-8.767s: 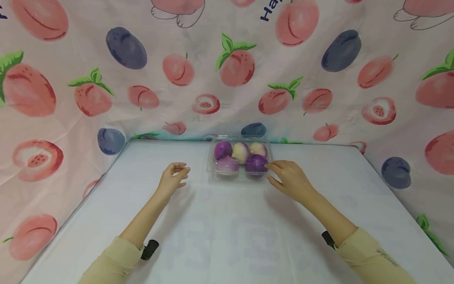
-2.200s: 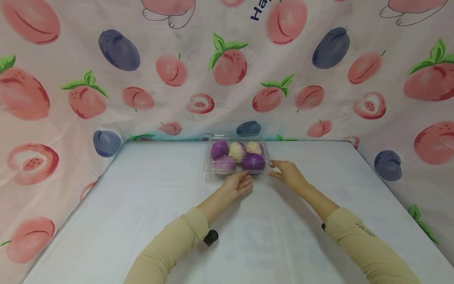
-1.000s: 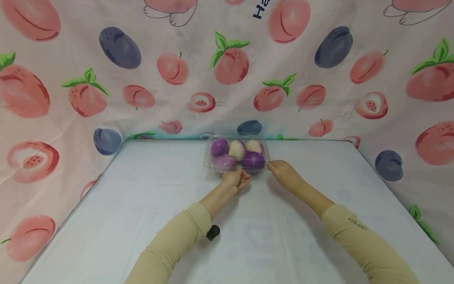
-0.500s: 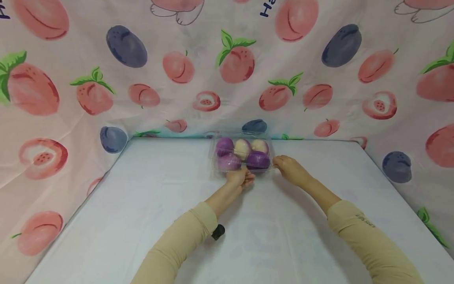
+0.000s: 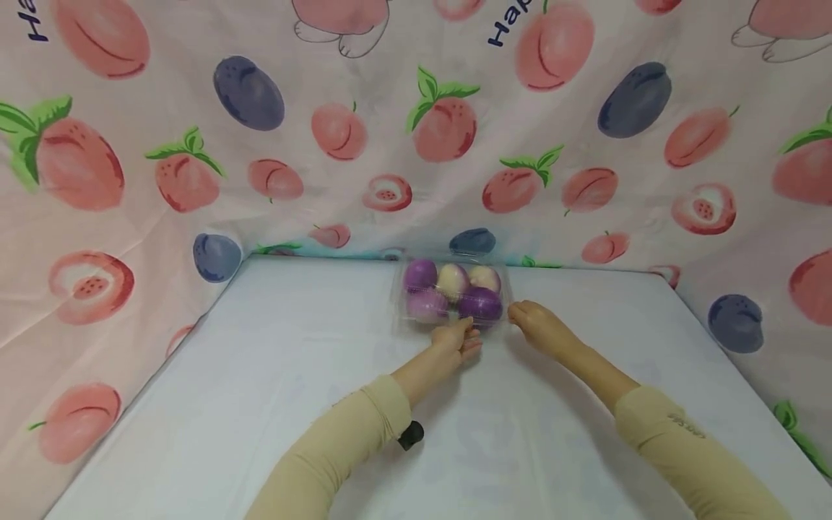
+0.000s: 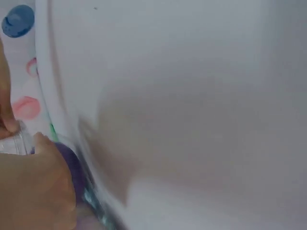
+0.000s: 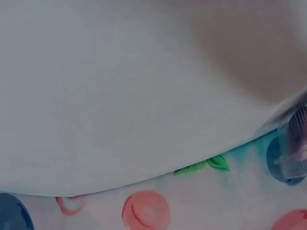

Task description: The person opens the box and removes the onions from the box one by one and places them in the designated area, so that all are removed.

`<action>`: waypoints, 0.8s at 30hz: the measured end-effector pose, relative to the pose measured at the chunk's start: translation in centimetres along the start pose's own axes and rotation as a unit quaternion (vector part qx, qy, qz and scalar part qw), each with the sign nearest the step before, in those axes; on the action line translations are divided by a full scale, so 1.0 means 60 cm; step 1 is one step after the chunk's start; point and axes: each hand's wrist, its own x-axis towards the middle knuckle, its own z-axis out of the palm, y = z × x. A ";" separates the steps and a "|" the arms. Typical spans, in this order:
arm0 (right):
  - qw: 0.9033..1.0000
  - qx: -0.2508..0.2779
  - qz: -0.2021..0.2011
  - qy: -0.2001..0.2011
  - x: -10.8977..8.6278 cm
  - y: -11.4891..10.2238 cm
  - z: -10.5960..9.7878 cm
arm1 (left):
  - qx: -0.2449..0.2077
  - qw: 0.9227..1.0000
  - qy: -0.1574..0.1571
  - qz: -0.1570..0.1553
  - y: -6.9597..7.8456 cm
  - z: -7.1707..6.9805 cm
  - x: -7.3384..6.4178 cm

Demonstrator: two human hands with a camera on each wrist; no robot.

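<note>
A clear plastic clamshell box (image 5: pixel 398 307) sits at the back middle of the table in the head view, its lid down. Several onions lie inside: purple ones, such as the dark purple onion (image 5: pixel 481 305) at front right, and paler ones, such as the cream onion (image 5: pixel 453 282). My left hand (image 5: pixel 451 347) is at the box's front edge, thumb and forefinger pinching the rim, the other fingers loosely bent below. My right hand (image 5: pixel 542 328) pinches the box's right front corner; its fingertips are partly hidden. In the right wrist view only the box's ribbed side (image 7: pixel 293 143) shows.
The table (image 5: pixel 292 433) has a white cover. A fruit-print cloth (image 5: pixel 403 130) hangs close behind the box and along both sides. A black wrist camera (image 5: pixel 411 435) shows under the left sleeve.
My left hand came from the left to the box's front edge, then shifted slightly right along it. My right hand closed its fingers on the right corner. The view has shifted a little.
</note>
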 end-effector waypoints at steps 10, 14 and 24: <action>0.993 -0.081 -0.083 0.005 0.004 -0.001 0.006 | -0.025 0.999 -0.019 -0.022 0.001 0.020 0.007; 0.991 -0.099 -0.092 0.007 0.006 0.000 0.003 | -0.037 0.999 -0.030 -0.025 0.003 0.021 0.013; 0.996 -0.009 -0.014 -0.084 0.008 -0.003 -0.010 | -0.020 0.999 -0.030 -0.017 -0.001 0.020 0.014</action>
